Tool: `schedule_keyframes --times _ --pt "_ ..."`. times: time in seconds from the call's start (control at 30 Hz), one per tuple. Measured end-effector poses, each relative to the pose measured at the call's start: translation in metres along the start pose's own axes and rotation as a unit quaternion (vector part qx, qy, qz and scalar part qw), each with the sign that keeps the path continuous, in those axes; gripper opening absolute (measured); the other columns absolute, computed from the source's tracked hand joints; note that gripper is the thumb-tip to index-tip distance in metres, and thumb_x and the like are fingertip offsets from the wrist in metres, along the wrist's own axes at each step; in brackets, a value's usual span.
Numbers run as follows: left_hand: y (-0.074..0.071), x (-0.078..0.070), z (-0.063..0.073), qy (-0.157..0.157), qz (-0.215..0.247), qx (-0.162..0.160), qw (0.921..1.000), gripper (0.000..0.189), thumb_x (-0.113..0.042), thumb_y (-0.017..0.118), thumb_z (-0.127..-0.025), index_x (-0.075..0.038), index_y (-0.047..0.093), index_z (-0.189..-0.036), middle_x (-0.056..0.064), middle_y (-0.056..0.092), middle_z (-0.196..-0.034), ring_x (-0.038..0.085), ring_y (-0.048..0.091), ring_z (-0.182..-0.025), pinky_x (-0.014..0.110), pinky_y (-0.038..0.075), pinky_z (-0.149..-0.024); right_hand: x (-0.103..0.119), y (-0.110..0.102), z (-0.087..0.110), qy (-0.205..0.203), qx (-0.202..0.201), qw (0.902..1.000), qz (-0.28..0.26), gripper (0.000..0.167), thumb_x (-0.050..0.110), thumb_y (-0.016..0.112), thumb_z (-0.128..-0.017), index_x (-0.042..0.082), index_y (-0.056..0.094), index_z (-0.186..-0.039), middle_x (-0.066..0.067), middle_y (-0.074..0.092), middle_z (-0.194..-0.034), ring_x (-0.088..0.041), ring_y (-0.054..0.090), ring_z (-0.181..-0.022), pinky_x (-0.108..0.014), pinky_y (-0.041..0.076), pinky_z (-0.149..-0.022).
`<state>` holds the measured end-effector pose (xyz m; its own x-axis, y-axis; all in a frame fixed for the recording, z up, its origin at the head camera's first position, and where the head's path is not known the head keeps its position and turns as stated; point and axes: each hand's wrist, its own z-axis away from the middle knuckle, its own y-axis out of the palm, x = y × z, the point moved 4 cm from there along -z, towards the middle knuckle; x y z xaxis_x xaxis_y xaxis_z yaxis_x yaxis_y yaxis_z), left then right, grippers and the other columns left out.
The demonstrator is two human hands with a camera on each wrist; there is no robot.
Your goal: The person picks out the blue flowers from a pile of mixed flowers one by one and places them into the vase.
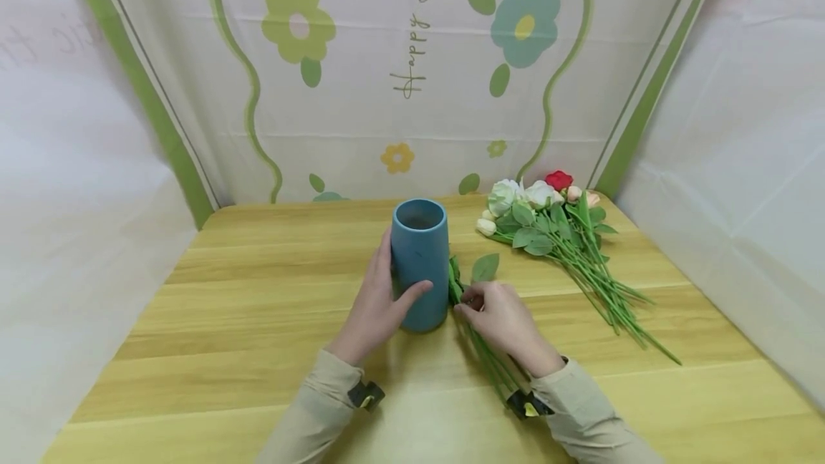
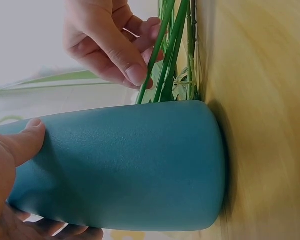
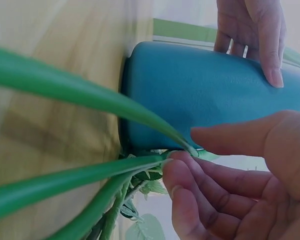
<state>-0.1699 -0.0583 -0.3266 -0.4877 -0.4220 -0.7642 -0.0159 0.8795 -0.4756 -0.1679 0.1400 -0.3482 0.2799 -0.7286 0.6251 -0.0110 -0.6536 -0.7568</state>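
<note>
A blue vase [image 1: 420, 271] stands upright on the wooden table. My left hand [image 1: 376, 303] grips it from the left, with the thumb across its front and the fingers round the far side. Right of the vase lie green flower stems [image 1: 491, 360] with leaves, their upper ends partly hidden behind it. At these stems is my right hand [image 1: 505, 317], its thumb and fingertips pinching one green stem [image 3: 105, 97] beside the vase wall. More stems [image 2: 176, 65] run close by in the left wrist view. The vase's mouth is open at the top, and no flower shows in it.
Farther right on the table [image 1: 258, 292] lies a bunch of artificial flowers [image 1: 540, 195], white, pink and red, their long stems [image 1: 612, 299] pointing toward the near right. Behind the table hangs a printed cloth [image 1: 361, 56]. White cloth sides [image 1: 84, 235] flank it.
</note>
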Motion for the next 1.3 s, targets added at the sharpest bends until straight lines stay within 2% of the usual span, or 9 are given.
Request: schedule_keyframes --times 0.2,0.4,0.57,0.7,0.83,0.97,1.17,1.23,1.3 --pt "0.001 0.0 0.002 -0.011 0.005 0.005 0.9999 0.097 -0.032 0.072 -0.091 -0.021 0.003 -0.159 0.009 0.021 -0.158 0.025 0.027 -0.141 0.052 0.029 -0.11 -0.002 -0.005 -0.001 0.006 -0.002 1.0 0.001 0.007 0.013 0.074 -0.088 0.006 0.074 -0.088 0.003 0.065 -0.074 -0.009 0.058 -0.065 -0.033 0.051 -0.061" --pt "-0.001 0.0 0.0 0.001 0.007 0.003 1.0 0.097 -0.032 0.071 -0.092 -0.022 0.002 -0.159 0.007 0.019 -0.159 0.024 0.025 -0.142 0.052 0.029 -0.11 -0.003 -0.018 -0.005 -0.009 -0.014 0.9998 0.008 0.012 0.017 0.07 -0.092 0.007 0.075 -0.088 0.002 0.065 -0.074 -0.011 0.057 -0.065 -0.033 0.049 -0.059" --pt "-0.001 0.0 0.0 -0.003 0.007 -0.001 1.0 0.097 -0.033 0.071 -0.092 -0.023 0.002 -0.159 0.007 0.019 -0.159 0.025 0.026 -0.142 0.052 0.029 -0.11 -0.013 -0.028 -0.006 -0.001 -0.012 0.9999 0.007 0.019 0.023 0.067 -0.095 0.007 0.076 -0.09 0.003 0.064 -0.072 -0.013 0.053 -0.059 -0.033 0.045 -0.054" --pt "-0.001 0.001 -0.001 -0.01 0.006 0.001 0.9999 0.097 -0.033 0.071 -0.092 -0.025 0.001 -0.159 0.005 0.019 -0.159 0.022 0.025 -0.142 0.05 0.028 -0.11 -0.025 -0.04 -0.006 0.006 -0.03 0.9994 0.016 0.021 0.026 0.067 -0.095 0.007 0.076 -0.091 0.002 0.063 -0.069 -0.013 0.053 -0.054 -0.033 0.043 -0.051" --pt "0.0 0.0 -0.001 -0.005 0.008 0.003 0.9999 0.097 -0.031 0.071 -0.092 -0.022 0.002 -0.159 0.006 0.019 -0.159 0.023 0.025 -0.142 0.05 0.028 -0.11 -0.042 -0.057 -0.004 0.004 -0.049 0.9977 0.046 0.023 0.027 0.067 -0.096 0.006 0.076 -0.093 0.0 0.066 -0.075 -0.014 0.057 -0.059 -0.035 0.047 -0.054" --pt "0.0 0.001 0.0 -0.006 0.008 0.003 0.9999 0.096 -0.031 0.071 -0.092 -0.017 0.004 -0.159 0.007 0.019 -0.159 0.024 0.026 -0.142 0.051 0.028 -0.11 -0.058 -0.078 -0.004 0.012 -0.044 0.9959 0.078 0.029 0.027 0.065 -0.097 0.0 0.075 -0.097 -0.003 0.069 -0.08 -0.015 0.06 -0.066 -0.038 0.05 -0.06" --pt "-0.001 0.001 -0.001 -0.009 0.004 0.006 0.9999 0.096 -0.035 0.07 -0.093 -0.023 0.001 -0.159 0.006 0.018 -0.159 0.021 0.025 -0.142 0.049 0.027 -0.111 -0.083 -0.118 -0.008 0.035 -0.045 0.9924 0.109 0.037 0.033 0.061 -0.098 -0.002 0.074 -0.097 -0.005 0.067 -0.074 -0.017 0.055 -0.059 -0.036 0.046 -0.057" --pt "0.0 0.002 -0.002 -0.007 0.003 0.008 0.9999 0.097 -0.035 0.07 -0.093 -0.023 0.0 -0.159 0.006 0.019 -0.159 0.021 0.025 -0.141 0.048 0.027 -0.111 -0.091 -0.13 -0.01 0.035 -0.053 0.9911 0.117 0.037 0.031 0.062 -0.098 -0.004 0.073 -0.098 -0.007 0.069 -0.079 -0.016 0.057 -0.061 -0.036 0.047 -0.058" --pt "0.0 0.002 -0.002 -0.008 0.002 0.009 0.9999 0.097 -0.035 0.069 -0.093 -0.023 0.0 -0.159 0.006 0.019 -0.159 0.021 0.025 -0.141 0.048 0.027 -0.111 -0.097 -0.139 -0.012 0.033 -0.06 0.9901 0.123 0.035 0.028 0.062 -0.097 -0.005 0.073 -0.095 -0.008 0.068 -0.076 -0.017 0.054 -0.059 -0.036 0.046 -0.058"
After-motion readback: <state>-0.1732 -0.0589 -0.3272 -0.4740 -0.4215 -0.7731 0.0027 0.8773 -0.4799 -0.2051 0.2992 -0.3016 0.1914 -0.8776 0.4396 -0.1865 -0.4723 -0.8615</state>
